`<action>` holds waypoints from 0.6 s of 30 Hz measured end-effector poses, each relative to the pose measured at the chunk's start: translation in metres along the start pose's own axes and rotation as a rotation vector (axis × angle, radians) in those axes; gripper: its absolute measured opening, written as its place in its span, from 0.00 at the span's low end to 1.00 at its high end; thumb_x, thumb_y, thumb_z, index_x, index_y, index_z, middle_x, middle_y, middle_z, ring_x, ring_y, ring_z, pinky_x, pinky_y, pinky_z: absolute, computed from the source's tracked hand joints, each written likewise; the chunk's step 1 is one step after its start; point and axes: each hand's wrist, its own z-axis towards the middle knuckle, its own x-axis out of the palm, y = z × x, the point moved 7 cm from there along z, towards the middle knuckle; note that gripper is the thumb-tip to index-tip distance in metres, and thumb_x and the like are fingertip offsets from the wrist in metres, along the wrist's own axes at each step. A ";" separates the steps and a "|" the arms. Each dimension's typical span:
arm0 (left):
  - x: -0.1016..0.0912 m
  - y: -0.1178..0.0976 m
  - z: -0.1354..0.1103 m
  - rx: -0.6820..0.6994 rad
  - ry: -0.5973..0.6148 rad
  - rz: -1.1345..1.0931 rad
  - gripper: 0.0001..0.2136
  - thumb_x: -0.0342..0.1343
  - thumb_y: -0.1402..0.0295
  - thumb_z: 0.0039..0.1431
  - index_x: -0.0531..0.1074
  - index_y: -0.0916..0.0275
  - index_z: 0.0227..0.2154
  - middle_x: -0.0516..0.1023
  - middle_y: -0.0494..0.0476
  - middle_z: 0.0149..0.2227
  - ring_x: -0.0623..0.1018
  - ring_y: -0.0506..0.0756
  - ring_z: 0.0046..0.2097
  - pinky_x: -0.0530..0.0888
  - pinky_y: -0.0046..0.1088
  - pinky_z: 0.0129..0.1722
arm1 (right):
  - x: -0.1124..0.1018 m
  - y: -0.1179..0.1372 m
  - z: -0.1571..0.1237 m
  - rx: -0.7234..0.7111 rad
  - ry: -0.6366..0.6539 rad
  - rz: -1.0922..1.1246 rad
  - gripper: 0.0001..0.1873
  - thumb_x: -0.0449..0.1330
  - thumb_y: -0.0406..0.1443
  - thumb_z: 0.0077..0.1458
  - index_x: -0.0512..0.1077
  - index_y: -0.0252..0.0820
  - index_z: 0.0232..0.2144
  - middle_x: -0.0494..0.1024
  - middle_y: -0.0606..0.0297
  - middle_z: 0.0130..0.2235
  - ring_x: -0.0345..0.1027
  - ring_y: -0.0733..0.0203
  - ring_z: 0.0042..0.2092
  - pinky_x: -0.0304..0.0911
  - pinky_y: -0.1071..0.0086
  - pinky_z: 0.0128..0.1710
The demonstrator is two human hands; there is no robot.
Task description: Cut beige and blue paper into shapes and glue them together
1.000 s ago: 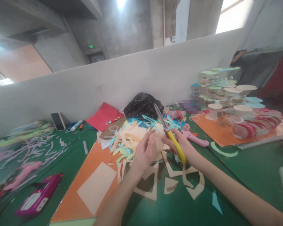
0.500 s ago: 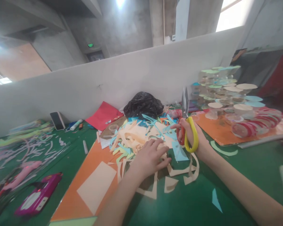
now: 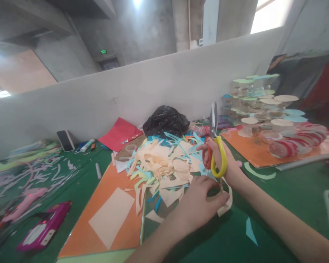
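Note:
My right hand [image 3: 225,160] is closed round a pair of scissors [image 3: 219,157] with a red and a yellow handle loop, its blades pointing up. My left hand [image 3: 199,201] reaches over the green table at the near edge of a heap of paper scraps [image 3: 159,160]. Its thumb and fingers are curved apart, and nothing shows firmly held between them. A curled peach paper strip [image 3: 227,204] lies right beside the left thumb, partly covered by the hand. The scraps are mostly peach, with light blue and green pieces mixed in.
A peach paper sheet [image 3: 112,215] lies on an orange board [image 3: 98,233] at left. A black plastic bag [image 3: 166,120] sits behind the heap. Clear cups topped with paper discs [image 3: 263,106] stand at right. A pink glue gun [image 3: 24,202] and magenta device [image 3: 45,226] lie left.
My left hand has moved right and nearer to me, and loose peach scraps have shifted from under it. The right hand with the scissors has barely moved.

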 end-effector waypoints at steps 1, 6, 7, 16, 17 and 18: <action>0.003 0.000 0.001 -0.006 0.027 -0.036 0.11 0.53 0.60 0.62 0.77 0.59 0.32 0.78 0.56 0.40 0.75 0.57 0.47 0.70 0.32 0.49 | 0.001 0.003 -0.001 -0.007 0.004 -0.010 0.27 0.58 0.60 0.49 0.60 0.46 0.22 0.71 0.67 0.17 0.58 0.67 0.14 0.54 0.70 0.13; -0.022 0.002 0.004 -0.071 0.108 -0.009 0.15 0.45 0.62 0.65 0.75 0.60 0.29 0.77 0.53 0.32 0.75 0.54 0.36 0.69 0.28 0.37 | -0.003 0.011 -0.002 0.032 -0.003 0.001 0.27 0.60 0.60 0.47 0.61 0.46 0.22 0.72 0.68 0.19 0.57 0.67 0.14 0.54 0.70 0.13; -0.029 0.003 0.003 -0.090 0.140 0.006 0.15 0.45 0.61 0.65 0.74 0.60 0.29 0.76 0.53 0.32 0.75 0.54 0.36 0.68 0.28 0.36 | -0.003 0.011 -0.001 0.037 0.013 0.003 0.26 0.59 0.61 0.47 0.62 0.46 0.23 0.72 0.68 0.18 0.57 0.67 0.14 0.55 0.70 0.14; -0.122 -0.003 -0.006 -0.161 0.068 -0.065 0.15 0.48 0.57 0.63 0.74 0.59 0.29 0.77 0.53 0.32 0.75 0.52 0.35 0.71 0.28 0.38 | -0.015 -0.007 0.023 0.186 0.031 0.000 0.34 0.49 0.65 0.49 0.73 0.42 0.25 0.65 0.67 0.12 0.61 0.62 0.14 0.57 0.70 0.15; -0.138 -0.002 -0.002 -0.157 -0.012 -0.077 0.15 0.49 0.56 0.62 0.74 0.59 0.29 0.77 0.53 0.31 0.75 0.52 0.33 0.71 0.28 0.36 | -0.017 -0.007 0.024 0.189 0.021 0.008 0.33 0.49 0.65 0.49 0.72 0.43 0.25 0.66 0.68 0.12 0.61 0.62 0.14 0.57 0.70 0.15; -0.156 0.002 0.002 -0.165 -0.103 -0.081 0.14 0.50 0.56 0.62 0.74 0.60 0.30 0.77 0.53 0.31 0.75 0.52 0.32 0.71 0.28 0.36 | -0.020 -0.006 0.026 0.192 0.011 0.015 0.33 0.49 0.65 0.49 0.71 0.44 0.26 0.66 0.68 0.12 0.61 0.62 0.14 0.56 0.70 0.14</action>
